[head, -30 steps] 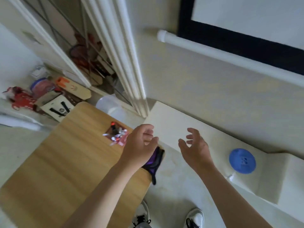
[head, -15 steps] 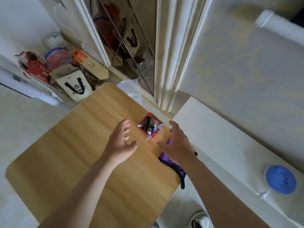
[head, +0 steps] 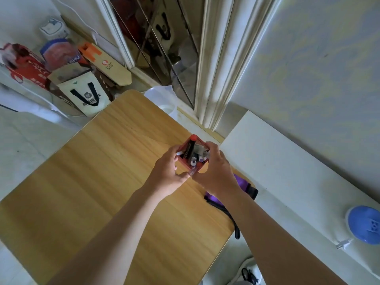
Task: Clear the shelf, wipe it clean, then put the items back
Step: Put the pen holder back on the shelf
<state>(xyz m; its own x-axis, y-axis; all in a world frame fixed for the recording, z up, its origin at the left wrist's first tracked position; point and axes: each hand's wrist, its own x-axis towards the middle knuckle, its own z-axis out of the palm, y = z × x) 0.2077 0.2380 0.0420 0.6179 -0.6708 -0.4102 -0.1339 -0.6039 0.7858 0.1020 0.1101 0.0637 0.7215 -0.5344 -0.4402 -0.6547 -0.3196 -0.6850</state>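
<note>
Head view: red box [head: 186, 164] of pens clasped between curled fingers of left hand [head: 167, 174] and right hand [head: 216, 173], wooden table [head: 102, 182] beneath. Probably light, stiff, loose contents apt to spill; best gripped on opposite walls, kept upright.

One red pen holder [head: 185, 162], one purple pouch [head: 242, 183], one blue disc [head: 365, 224].

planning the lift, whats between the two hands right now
The red pen holder, full of pens, gripped on either side by left hand and right hand; head view.
</note>
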